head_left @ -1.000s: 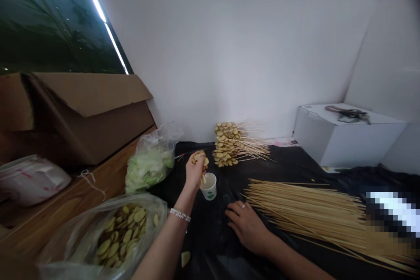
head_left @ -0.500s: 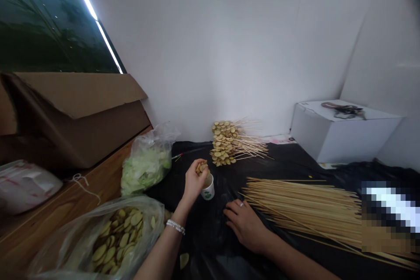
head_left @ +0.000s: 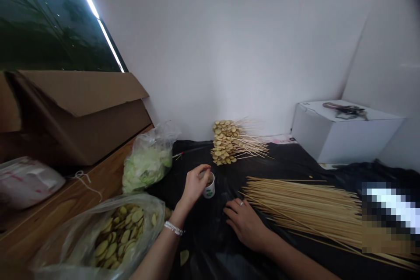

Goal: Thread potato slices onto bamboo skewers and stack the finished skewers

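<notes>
My left hand (head_left: 196,183) is at the rim of a small white paper cup (head_left: 209,191) with a green print, its fingers bent over the opening. What those fingers hold, if anything, is hidden. Flat on the black sheet (head_left: 203,236) rests my right hand (head_left: 244,223), fingers spread, a ring on one, just left of a heap of bare wooden skewers (head_left: 305,205). Beyond the cup lie skewers threaded with yellowish slices (head_left: 225,142). An open clear bag of similar slices (head_left: 120,236) is beside my left forearm.
A clear bag of pale green leaves (head_left: 149,164) stands behind the slices. Farther left are an open cardboard box (head_left: 108,127) and a white bag (head_left: 29,181). A white box (head_left: 344,135) with keys on top is at the right. One loose slice (head_left: 184,257) lies in front.
My left hand has lowered slightly onto the cup's opening, and the slices that showed in its fingers are out of sight. My right hand has stayed in place.
</notes>
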Demonstrator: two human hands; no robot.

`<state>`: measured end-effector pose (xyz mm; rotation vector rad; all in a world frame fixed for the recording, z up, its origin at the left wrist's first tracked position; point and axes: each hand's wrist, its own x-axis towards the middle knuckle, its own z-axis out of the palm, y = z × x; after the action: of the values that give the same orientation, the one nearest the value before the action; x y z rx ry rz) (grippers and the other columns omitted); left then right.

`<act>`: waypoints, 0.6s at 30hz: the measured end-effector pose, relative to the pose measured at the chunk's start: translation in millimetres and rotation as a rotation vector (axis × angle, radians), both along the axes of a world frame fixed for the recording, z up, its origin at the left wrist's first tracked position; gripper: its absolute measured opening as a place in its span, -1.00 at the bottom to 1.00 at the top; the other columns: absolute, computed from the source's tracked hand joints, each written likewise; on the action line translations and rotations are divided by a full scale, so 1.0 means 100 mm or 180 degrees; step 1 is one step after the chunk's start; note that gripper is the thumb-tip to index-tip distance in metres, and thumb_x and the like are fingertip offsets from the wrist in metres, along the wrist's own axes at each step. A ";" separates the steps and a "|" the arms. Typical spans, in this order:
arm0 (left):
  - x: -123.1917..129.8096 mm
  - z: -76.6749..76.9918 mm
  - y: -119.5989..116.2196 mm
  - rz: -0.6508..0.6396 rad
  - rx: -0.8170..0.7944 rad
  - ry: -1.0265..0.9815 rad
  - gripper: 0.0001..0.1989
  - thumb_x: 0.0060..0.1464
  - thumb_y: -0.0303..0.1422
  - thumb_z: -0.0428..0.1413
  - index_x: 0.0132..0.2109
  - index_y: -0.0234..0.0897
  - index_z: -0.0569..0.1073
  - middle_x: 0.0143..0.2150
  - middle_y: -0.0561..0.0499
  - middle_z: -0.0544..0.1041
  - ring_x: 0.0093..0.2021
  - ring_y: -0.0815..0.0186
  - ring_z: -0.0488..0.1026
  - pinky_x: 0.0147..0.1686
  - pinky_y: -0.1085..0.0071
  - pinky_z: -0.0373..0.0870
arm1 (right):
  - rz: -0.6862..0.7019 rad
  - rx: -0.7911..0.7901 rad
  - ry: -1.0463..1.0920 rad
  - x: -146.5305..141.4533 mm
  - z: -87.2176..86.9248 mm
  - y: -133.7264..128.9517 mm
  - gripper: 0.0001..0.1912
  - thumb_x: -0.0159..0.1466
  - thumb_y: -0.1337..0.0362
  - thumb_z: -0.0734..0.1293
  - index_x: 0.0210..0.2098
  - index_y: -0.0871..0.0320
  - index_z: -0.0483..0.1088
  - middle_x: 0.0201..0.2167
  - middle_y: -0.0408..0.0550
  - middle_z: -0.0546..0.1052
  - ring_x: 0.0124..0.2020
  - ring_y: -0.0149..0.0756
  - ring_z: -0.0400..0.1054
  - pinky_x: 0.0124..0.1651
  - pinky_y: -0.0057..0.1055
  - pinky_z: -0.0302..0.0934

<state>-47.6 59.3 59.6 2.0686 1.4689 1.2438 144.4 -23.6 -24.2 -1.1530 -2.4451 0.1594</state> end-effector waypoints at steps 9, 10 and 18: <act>-0.57 0.25 -1.22 0.0095 -0.1432 0.1153 -0.82 0.06 -0.30 0.04 -0.40 -0.23 0.49 -0.49 0.06 0.50 -0.46 0.31 0.41 -0.44 0.45 0.22 | 0.0036 0.0059 -0.0108 0.04 -0.01 -0.01 -0.75 0.30 0.35 0.23 -0.04 0.12 0.37 -0.05 0.02 0.43 -0.02 -0.16 0.24 0.00 -0.20 0.09; -0.64 0.21 -1.35 0.0161 -0.1700 0.1319 -0.84 0.03 -0.30 0.05 -0.41 -0.23 0.48 -0.52 0.07 0.48 -0.47 0.31 0.40 -0.46 0.45 0.19 | 0.0051 0.0070 -0.0111 0.04 -0.01 -0.01 -0.75 0.30 0.36 0.23 -0.04 0.13 0.37 -0.05 0.03 0.43 -0.02 -0.16 0.24 0.00 -0.20 0.09; -0.80 -0.36 -1.63 0.0612 -0.2053 0.2151 -0.86 -0.06 -0.34 0.08 -0.28 -0.15 0.44 -0.27 0.03 0.49 -0.26 0.24 0.43 -0.34 0.41 0.18 | 0.0044 0.0072 -0.0074 0.03 -0.02 -0.02 -0.74 0.30 0.35 0.22 -0.03 0.13 0.38 -0.05 0.02 0.43 -0.03 -0.16 0.24 0.01 -0.21 0.09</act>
<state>-128.0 -103.3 23.2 1.9672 2.0294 0.0181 147.1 -25.8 -25.9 -1.1349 -2.4693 0.1228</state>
